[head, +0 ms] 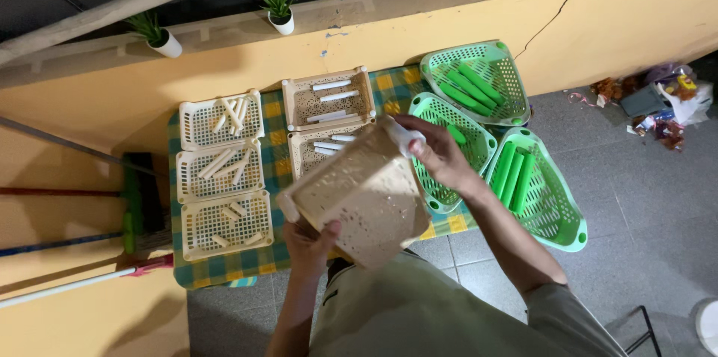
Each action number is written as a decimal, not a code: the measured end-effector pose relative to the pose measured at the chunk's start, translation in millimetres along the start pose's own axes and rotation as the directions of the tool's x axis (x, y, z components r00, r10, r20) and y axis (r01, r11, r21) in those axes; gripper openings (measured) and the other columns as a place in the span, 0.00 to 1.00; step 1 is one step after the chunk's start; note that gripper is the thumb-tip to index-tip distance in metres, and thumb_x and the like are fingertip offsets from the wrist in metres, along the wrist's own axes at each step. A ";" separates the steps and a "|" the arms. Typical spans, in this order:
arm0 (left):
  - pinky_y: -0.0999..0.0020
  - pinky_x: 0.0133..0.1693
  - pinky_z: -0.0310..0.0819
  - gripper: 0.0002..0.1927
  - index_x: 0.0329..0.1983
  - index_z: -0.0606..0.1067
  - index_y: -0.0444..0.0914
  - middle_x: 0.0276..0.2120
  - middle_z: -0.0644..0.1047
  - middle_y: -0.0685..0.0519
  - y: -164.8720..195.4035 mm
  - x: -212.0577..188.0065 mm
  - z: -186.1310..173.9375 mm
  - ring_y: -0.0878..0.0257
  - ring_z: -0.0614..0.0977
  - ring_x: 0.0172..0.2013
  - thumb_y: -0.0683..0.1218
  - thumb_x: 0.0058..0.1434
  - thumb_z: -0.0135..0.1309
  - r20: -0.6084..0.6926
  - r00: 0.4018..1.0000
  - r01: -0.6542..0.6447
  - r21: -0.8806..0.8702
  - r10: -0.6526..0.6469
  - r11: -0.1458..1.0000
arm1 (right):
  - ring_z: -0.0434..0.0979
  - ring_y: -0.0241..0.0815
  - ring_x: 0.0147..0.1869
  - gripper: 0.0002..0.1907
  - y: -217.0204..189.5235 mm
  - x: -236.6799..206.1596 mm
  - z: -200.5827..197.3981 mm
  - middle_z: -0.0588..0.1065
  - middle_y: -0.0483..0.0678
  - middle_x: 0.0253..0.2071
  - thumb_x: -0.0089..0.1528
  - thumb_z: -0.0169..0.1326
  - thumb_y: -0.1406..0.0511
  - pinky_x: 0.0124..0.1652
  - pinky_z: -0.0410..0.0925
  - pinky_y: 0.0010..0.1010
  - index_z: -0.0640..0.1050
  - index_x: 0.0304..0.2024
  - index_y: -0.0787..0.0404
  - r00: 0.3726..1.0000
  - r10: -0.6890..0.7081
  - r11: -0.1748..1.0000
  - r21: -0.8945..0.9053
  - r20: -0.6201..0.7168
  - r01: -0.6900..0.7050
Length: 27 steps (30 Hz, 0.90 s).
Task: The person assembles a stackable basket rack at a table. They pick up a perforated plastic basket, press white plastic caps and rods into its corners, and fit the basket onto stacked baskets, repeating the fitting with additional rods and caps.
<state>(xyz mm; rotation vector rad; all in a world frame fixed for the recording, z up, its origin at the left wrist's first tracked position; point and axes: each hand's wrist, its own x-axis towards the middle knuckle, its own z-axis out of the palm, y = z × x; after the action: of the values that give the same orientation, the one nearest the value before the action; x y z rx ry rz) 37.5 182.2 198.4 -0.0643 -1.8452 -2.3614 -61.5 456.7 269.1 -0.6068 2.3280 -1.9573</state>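
Left hand point(310, 241) grips tilted beige basket point(359, 196) from below; right hand point(437, 151) pinches white tube point(402, 135).

Baskets point(222, 177) sit on table point(273, 260), before wall point(374, 43).

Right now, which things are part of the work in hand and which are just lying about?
In hand: beige basket, held by left hand; white tube in right hand; beige baskets.

Lying about: white baskets, green baskets, plants, brooms, litter.
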 end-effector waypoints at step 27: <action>0.47 0.70 0.58 0.53 0.77 0.50 0.36 0.71 0.63 0.39 -60.3 -2.3 -96.7 0.45 0.63 0.70 0.78 0.62 0.34 0.430 0.837 0.529 -0.477 -0.339 0.702 | 0.73 0.32 0.42 0.13 75.3 -61.3 -9.3 0.74 0.41 0.39 0.68 0.57 0.60 0.40 0.70 0.26 0.75 0.50 0.59 0.760 0.499 0.735 0.668 -0.416 -0.118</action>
<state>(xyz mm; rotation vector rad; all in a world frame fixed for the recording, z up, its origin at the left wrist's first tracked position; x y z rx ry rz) 36.6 103.0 116.4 -0.0660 -1.2398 -3.3737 -27.7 494.5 185.8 0.4938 1.6080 -2.7334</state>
